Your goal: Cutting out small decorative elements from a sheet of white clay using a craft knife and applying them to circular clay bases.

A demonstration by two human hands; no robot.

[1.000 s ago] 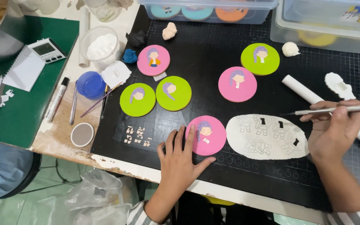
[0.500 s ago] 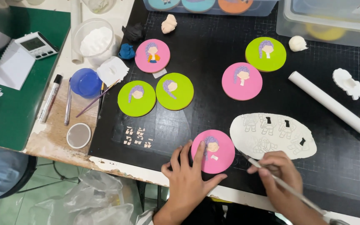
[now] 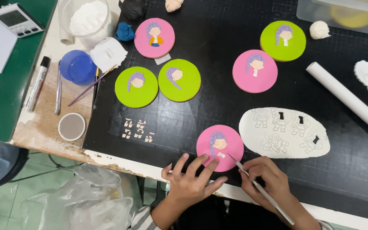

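Note:
A pink round disc [image 3: 219, 147] with a purple-haired clay face lies near the front edge of the black cutting mat [image 3: 218, 102]. My left hand [image 3: 191, 180] rests flat beside it, fingertips touching the disc's lower edge. My right hand [image 3: 265, 181] grips a thin metal needle tool [image 3: 260, 189], whose tip points at a small pale piece on the disc. Right of the disc lies a rolled-out white clay sheet [image 3: 284, 132] with cut figure outlines.
Several more pink and green discs [image 3: 179, 79] lie on the mat. A white roller [image 3: 350, 100] is at right, tiny skin-coloured cutouts [image 3: 137, 130] at left. A blue cup [image 3: 77, 67], brushes, a marker [image 3: 37, 84] and a tub of white clay [image 3: 86, 19] stand at left.
My right hand came from the far right of the mat down to the front edge with the needle tool, and its tip now reaches the pink disc. The camera has moved closer.

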